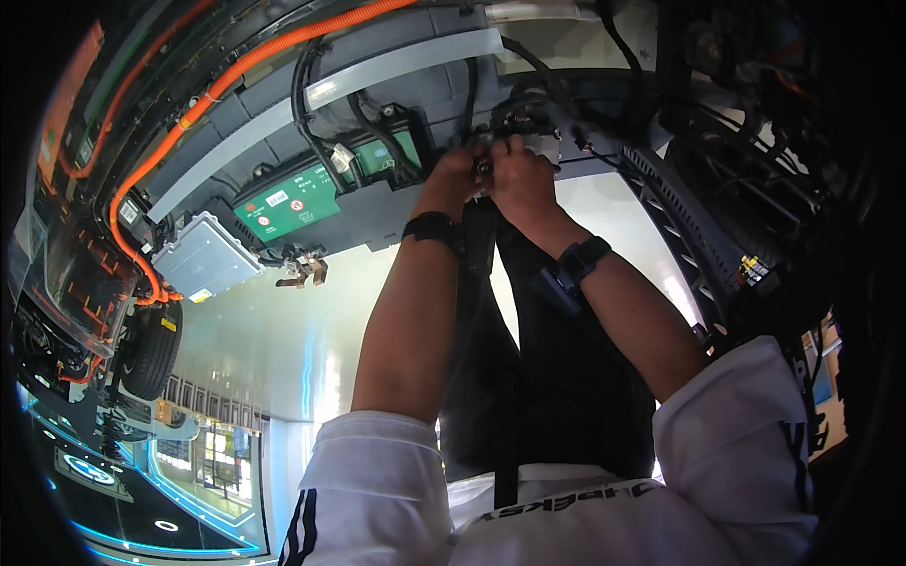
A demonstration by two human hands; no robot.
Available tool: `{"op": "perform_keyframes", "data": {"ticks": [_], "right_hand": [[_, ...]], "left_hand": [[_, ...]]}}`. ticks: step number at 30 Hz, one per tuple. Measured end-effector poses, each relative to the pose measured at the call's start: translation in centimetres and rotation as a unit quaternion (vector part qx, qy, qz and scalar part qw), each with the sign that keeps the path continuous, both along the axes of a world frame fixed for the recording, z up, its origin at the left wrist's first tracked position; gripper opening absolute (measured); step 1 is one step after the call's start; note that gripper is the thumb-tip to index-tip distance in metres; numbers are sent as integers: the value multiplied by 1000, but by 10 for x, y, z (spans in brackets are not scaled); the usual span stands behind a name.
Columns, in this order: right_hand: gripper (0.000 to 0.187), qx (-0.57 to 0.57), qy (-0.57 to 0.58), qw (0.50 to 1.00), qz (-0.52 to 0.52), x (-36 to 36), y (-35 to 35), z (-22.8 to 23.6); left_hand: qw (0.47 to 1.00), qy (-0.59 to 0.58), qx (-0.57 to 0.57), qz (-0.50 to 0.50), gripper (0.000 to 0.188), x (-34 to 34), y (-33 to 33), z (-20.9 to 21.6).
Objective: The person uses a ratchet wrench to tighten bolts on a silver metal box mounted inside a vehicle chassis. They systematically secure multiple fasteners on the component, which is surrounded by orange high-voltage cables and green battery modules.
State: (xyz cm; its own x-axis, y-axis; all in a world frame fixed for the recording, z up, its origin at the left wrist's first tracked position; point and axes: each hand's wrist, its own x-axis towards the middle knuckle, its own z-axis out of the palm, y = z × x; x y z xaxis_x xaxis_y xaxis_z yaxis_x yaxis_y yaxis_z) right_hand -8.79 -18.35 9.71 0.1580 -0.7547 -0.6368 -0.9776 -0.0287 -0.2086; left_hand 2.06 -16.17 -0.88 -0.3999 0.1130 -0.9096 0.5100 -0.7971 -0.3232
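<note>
Both of my hands are raised close together at the lower edge of a grey vehicle underbody panel. My left hand has its fingers curled around a small dark part that I cannot make out. Beside it my right hand is closed too, fingertips bent over at the same spot. A pale, shiny piece shows just behind the right fingers, and dark cables run down to it from above. What lies between the fingers is mostly hidden. Each wrist wears a dark band.
Left of my hands are a green labelled plate, a silver box and a copper-coloured bracket. A thick orange cable curves along the upper left. A tyre stands at far left, and a black slotted beam lies to the right.
</note>
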Motion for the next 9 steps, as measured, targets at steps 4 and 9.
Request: {"op": "perform_keyframes", "data": {"ticks": [4, 9], "right_hand": [[28, 32, -72, 991, -109, 0, 9, 5], [32, 67, -91, 976, -188, 5, 20, 0]], "left_hand": [[997, 61, 21, 48, 20, 9, 15, -9], [999, 32, -10, 37, 29, 9, 14, 6]]}}
